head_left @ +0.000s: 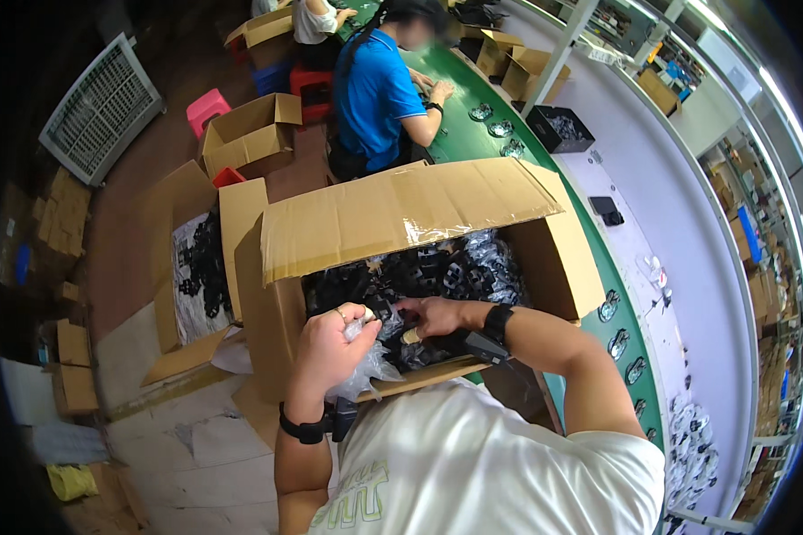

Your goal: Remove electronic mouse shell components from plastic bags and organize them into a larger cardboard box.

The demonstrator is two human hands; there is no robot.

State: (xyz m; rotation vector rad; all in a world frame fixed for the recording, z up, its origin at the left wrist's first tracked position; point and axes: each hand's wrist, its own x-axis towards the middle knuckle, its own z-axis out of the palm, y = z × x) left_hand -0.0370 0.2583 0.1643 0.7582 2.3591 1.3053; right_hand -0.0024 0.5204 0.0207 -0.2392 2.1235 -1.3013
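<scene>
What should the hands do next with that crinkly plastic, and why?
Maybe the left hand should pull the clear plastic a little aside. It is bunched in that hand at the near side of the cardboard box, while the right hand reaches in among the dark parts, so it could get in the way.

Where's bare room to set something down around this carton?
Bare: the pale bench, from the black flat object to far edge; narrowly, green belt beside the carton. Crowded: inside it, black parts around the right hand; the bench's near end, heaped with bagged parts.
</scene>
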